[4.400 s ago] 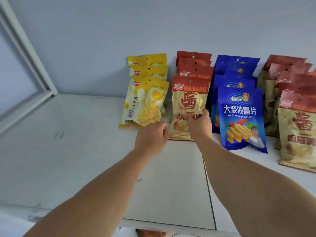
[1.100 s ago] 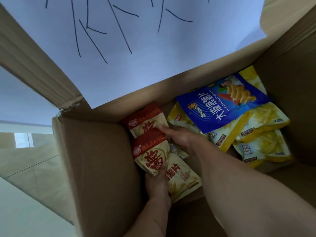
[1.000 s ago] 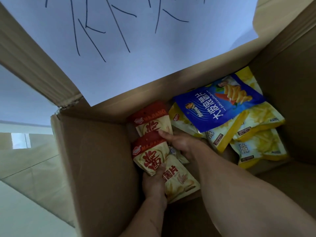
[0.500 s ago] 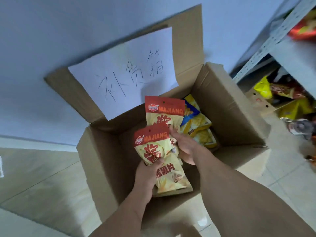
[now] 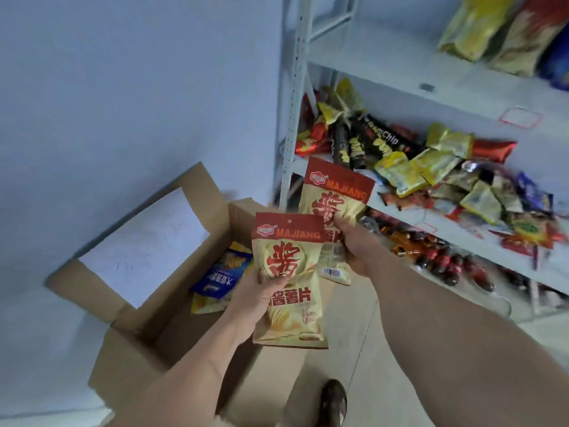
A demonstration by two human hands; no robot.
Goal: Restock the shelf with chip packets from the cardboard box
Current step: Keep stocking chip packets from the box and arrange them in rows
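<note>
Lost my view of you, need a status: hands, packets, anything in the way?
Left hand grips one red-and-cream Majiang chip packet, right hand grips another. Both held above brown cardboard box. Nothing blocking the grey metal shelf.

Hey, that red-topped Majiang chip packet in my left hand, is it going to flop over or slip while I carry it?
The packet probably stays fairly stiff: it stands upright though the left hand grips only its left edge. It looks puffed, so likely light for its size. The glossy film may be slippery, and the chips inside likely crush if squeezed.
</note>
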